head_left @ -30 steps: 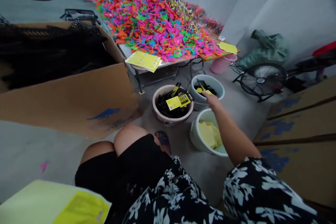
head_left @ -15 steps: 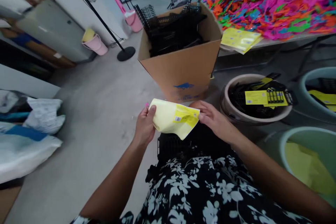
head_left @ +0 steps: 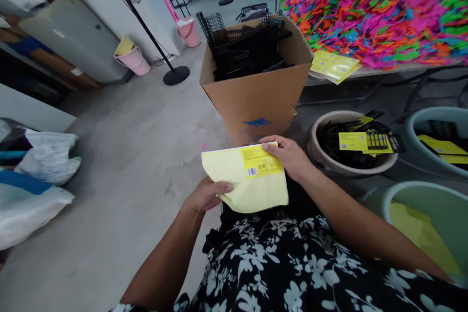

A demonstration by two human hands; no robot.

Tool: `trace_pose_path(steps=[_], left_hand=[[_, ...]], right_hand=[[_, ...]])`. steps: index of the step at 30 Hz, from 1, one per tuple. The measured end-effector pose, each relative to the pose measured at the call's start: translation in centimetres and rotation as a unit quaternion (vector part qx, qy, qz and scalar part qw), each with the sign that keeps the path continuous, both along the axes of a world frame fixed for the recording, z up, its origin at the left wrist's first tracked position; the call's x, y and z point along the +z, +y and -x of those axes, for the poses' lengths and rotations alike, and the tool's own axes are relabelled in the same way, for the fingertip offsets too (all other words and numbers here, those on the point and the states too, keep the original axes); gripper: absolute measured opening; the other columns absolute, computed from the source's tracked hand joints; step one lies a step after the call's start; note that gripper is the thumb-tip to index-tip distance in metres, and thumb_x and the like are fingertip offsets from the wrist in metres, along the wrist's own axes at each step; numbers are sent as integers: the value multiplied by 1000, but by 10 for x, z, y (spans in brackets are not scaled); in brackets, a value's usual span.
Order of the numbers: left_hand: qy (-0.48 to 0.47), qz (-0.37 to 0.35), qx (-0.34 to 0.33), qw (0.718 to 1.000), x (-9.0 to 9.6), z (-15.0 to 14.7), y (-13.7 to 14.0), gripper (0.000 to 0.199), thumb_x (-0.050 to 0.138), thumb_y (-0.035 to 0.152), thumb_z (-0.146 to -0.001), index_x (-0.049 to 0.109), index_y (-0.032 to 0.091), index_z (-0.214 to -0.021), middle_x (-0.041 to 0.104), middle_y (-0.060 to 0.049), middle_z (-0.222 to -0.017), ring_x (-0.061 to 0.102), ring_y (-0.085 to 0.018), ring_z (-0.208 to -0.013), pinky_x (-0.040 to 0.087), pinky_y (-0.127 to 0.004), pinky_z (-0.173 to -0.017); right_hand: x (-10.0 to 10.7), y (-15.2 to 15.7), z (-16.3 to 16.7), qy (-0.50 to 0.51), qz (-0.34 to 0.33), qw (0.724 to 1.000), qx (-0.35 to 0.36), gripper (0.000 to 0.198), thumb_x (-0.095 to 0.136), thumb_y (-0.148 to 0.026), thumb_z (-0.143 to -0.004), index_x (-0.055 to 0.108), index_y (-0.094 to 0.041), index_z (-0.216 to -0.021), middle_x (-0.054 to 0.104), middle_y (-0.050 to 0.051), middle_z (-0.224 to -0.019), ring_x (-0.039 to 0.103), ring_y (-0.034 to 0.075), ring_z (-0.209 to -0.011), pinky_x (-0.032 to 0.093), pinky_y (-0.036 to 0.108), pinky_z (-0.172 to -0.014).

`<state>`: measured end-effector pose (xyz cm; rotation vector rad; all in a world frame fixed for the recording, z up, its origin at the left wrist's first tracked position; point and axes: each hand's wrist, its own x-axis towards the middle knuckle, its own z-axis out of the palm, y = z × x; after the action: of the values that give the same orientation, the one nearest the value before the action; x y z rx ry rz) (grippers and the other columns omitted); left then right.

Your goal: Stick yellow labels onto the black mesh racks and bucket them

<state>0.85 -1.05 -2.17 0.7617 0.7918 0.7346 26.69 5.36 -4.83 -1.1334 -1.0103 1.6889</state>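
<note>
A pale yellow printed sheet (head_left: 223,165) with a bright yellow barcode panel is held between both hands, slightly bowed, above my lap. My left hand (head_left: 210,194) grips its lower left edge, thumb on top and fingers hidden underneath. At the upper right edge, my right hand (head_left: 287,156) pinches the sheet near the printed panel. A small pink bit (head_left: 203,147) shows by the sheet's upper left corner; whether it touches the sheet I cannot tell. Beneath the sheet, black material on my lap is mostly covered.
Ahead stands a cardboard box (head_left: 256,97) full of black plastic grid pieces (head_left: 252,48). Colourful plastic pieces (head_left: 376,9) are heaped on a table, with yellow cards (head_left: 334,66) at its edge. Right are a beige tub (head_left: 314,148), a blue tub (head_left: 413,126) and a green tub (head_left: 387,204).
The sheet has been opened out and turned, so more of its pale face and panel show. My left hand has shifted down to its lower edge; my right hand has moved slightly along the top.
</note>
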Motion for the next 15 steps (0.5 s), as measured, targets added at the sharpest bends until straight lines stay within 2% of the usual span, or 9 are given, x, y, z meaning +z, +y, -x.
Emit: trace_pose_path(steps=[2, 3, 5, 6, 7, 8, 11, 13, 15], left_hand=[[11, 7, 18, 1000, -1, -3, 1, 55, 89, 27, -69, 77, 15, -121, 78, -18, -125, 66, -44, -128, 55, -54, -109], [20, 8, 37, 999, -1, -6, 2, 55, 89, 27, -70, 77, 15, -122, 78, -18, -124, 67, -44, -127, 56, -54, -108], [34, -1, 88, 996, -2, -12, 5, 58, 88, 29, -72, 74, 16, -127, 78, -18, -124, 68, -42, -125, 57, -53, -106], [38, -8, 109, 993, -2, -15, 6, 61, 88, 30, -73, 72, 17, -130, 77, -18, -125, 69, -41, -125, 58, -52, -105], [39, -15, 123, 992, -2, -17, 7, 64, 88, 30, -73, 70, 17, -133, 77, -17, -127, 69, -40, -124, 58, -52, -105], [37, -20, 127, 991, -2, -20, 7, 66, 89, 30, -73, 69, 18, -134, 76, -17, -129, 69, -40, -124, 58, -51, -104], [35, -30, 118, 992, -4, -26, 6, 63, 90, 29, -73, 71, 18, -132, 74, -16, -132, 71, -36, -121, 58, -49, -105], [45, -41, 115, 991, -8, -28, 4, 57, 90, 28, -74, 73, 18, -127, 75, -14, -130, 72, -33, -116, 57, -45, -103], [68, -50, 111, 990, -14, -28, 3, 49, 90, 28, -75, 76, 18, -121, 77, -12, -125, 74, -30, -109, 58, -42, -100]], right_hand=[[-3, 0, 0, -73, -28, 995, -58, 34, 72, -49, -85, 71, -22, -106, 77, 8, -99, 73, 25, -89, 61, 44, -83], [-4, -2, 0, -136, -76, 981, -113, 34, 70, -48, -87, 70, -21, -109, 76, 10, -106, 72, 27, -96, 59, 47, -90], [-1, -11, 0, -258, -218, 918, -209, 33, 68, -43, -91, 68, -21, -116, 71, 14, -126, 66, 31, -117, 53, 54, -106], [2, -18, 1, -297, -293, 882, -220, 31, 67, -40, -93, 67, -22, -118, 67, 14, -133, 61, 31, -126, 48, 55, -112], [6, -25, 3, -320, -357, 855, -199, 29, 67, -38, -95, 67, -23, -120, 64, 14, -137, 58, 31, -132, 45, 54, -117], [8, -32, 6, -330, -402, 839, -157, 28, 67, -37, -97, 67, -24, -121, 64, 14, -138, 57, 30, -134, 44, 54, -119], [10, -50, 18, -322, -444, 835, -40, 32, 68, -41, -98, 66, -26, -127, 66, 12, -134, 61, 29, -130, 47, 51, -117], [7, -56, 26, -306, -424, 851, -35, 33, 68, -41, -99, 66, -26, -127, 69, 11, -130, 63, 29, -126, 50, 50, -113], [2, -58, 30, -280, -377, 881, -49, 25, 67, -39, -99, 69, -26, -120, 73, 9, -119, 67, 27, -116, 53, 47, -105]])
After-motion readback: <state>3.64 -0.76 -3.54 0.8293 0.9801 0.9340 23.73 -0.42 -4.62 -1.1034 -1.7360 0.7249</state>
